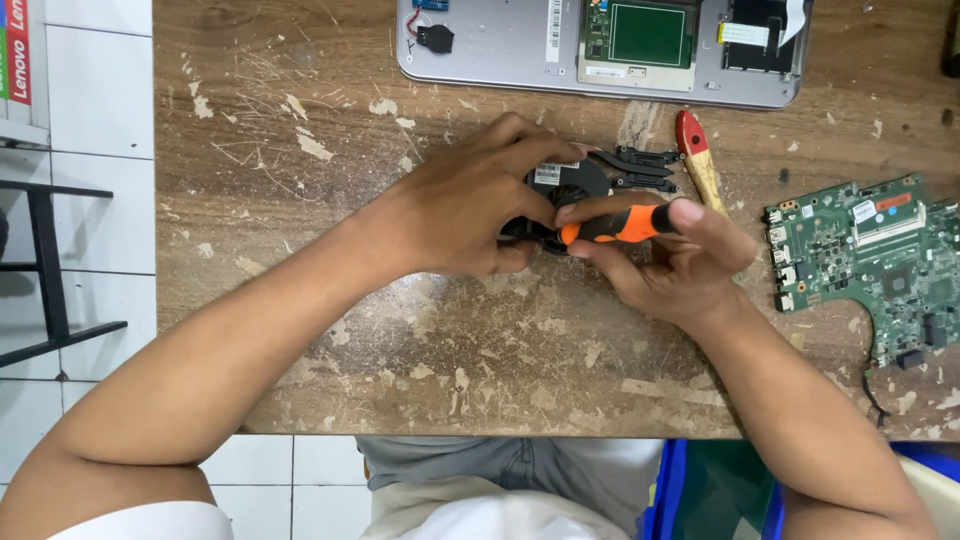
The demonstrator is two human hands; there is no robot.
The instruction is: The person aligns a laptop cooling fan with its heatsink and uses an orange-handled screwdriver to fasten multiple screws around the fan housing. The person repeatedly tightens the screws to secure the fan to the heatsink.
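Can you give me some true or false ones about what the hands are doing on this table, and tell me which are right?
1. The right hand holds an orange and black screwdriver. True.
2. The left hand rests on a black cooling fan. True.
3. The green circuit board lies under the left hand. False: it lies apart, at the right end of the wooden table.
4. A brush with a red and wooden handle lies just behind the right hand. True.
5. The opened grey laptop shell sits at the table's near edge by the person's lap. False: it lies at the far edge.
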